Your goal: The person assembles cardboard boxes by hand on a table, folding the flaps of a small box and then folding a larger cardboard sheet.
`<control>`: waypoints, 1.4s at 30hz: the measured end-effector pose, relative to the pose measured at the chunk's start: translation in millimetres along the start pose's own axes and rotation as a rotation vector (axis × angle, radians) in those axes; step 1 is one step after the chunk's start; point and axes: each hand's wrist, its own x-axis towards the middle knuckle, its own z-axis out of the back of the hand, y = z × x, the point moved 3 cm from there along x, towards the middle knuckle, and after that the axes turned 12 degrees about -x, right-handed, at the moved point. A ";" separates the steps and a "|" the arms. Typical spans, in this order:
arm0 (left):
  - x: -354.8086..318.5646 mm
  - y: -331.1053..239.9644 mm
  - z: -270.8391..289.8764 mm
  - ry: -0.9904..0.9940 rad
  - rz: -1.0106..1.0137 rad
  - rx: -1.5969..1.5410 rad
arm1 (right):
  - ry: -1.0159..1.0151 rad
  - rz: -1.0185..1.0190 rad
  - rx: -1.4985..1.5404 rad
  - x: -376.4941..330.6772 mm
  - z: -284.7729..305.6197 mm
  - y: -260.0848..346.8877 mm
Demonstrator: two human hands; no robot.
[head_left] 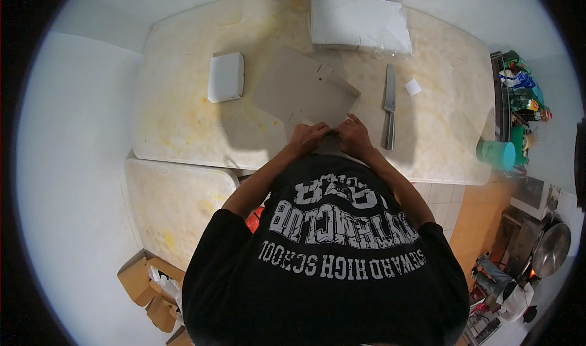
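A grey-brown cardboard sheet (296, 83) with cut slots and folded flaps lies at a slant on the table in front of me. My left hand (308, 138) pinches its near edge, fingers bent. Close beside it, my right hand (355, 137) grips the same edge, thumbs and fingertips almost meeting. What the fingertips press on is partly hidden by the hands. To the left stands a small closed white box (226, 77). A kitchen knife (389, 105) lies to the right of my right hand, its blade pointing away from me.
A stack of flat white cardboard (360, 22) in clear plastic sits at the far side of the table (177, 90). A small white square (412, 87) lies right of the knife. At the right end stands a turquoise cup (500, 155). Brown boxes (143, 279) are at lower left.
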 end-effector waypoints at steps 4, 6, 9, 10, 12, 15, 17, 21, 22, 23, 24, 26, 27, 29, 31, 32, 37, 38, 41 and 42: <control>0.1 5.1 -6.5 -0.021 0.026 -0.079 | 0.022 -0.081 0.050 -0.7 0.7 -0.3; 0.9 5.7 -7.2 -0.014 0.044 -0.091 | -0.003 -0.079 0.048 -1.0 0.5 -1.4; 0.9 6.4 -5.3 -0.015 0.061 -0.107 | 0.002 -0.034 -0.006 1.6 1.2 -1.1; -0.6 7.2 -5.4 0.017 0.090 -0.123 | 0.012 -0.049 0.013 1.6 0.9 -1.9; -2.3 6.5 -4.8 0.048 0.123 -0.143 | 0.027 -0.064 0.034 -0.8 -1.0 -4.0; -4.5 5.4 -4.5 0.031 0.139 -0.169 | 0.050 -0.030 0.043 -4.6 -2.3 -4.8; -2.6 11.1 -7.2 0.061 0.132 -0.176 | 0.000 -0.022 0.025 -0.9 2.5 -1.6; 0.7 18.3 -13.4 0.034 0.183 -0.129 | 0.059 -0.039 -0.037 5.0 -2.3 -0.1; 1.4 16.9 -12.9 0.063 0.201 -0.121 | 0.084 -0.037 -0.062 5.8 -0.3 1.1; 2.7 16.1 -12.2 0.091 0.218 -0.114 | 0.110 -0.035 -0.086 7.1 2.1 1.2; 3.9 12.6 -8.0 0.091 0.212 -0.115 | 0.108 -0.038 -0.091 5.8 4.5 0.5; 4.2 7.6 2.4 0.126 0.148 -0.182 | 0.144 0.000 -0.070 4.1 7.7 -1.0; -0.4 2.8 13.0 0.122 0.150 -0.183 | 0.146 0.004 -0.070 4.9 13.0 1.1; -11.9 -2.0 40.5 -0.168 0.165 -0.235 | -0.004 -0.105 -0.030 11.5 30.1 -1.2; -27.7 9.3 45.1 -0.234 0.403 -0.277 | -0.082 -0.278 -0.014 15.3 25.1 -20.2; -36.4 21.1 44.8 -0.295 0.646 -0.319 | -0.157 -0.450 0.007 16.8 21.1 -35.3; -58.7 48.3 16.7 0.053 1.025 -0.987 | -0.161 -0.575 -0.086 54.3 15.2 -68.1; -51.8 40.2 20.4 0.035 1.090 -1.131 | -0.063 -0.545 -0.168 54.9 12.9 -74.6; -38.7 29.1 30.9 -0.334 1.063 -1.169 | 0.136 -0.530 0.022 45.2 0.4 -85.3; -38.6 37.1 28.8 -0.346 1.062 -1.169 | 0.134 -0.520 0.022 42.4 -2.0 -80.3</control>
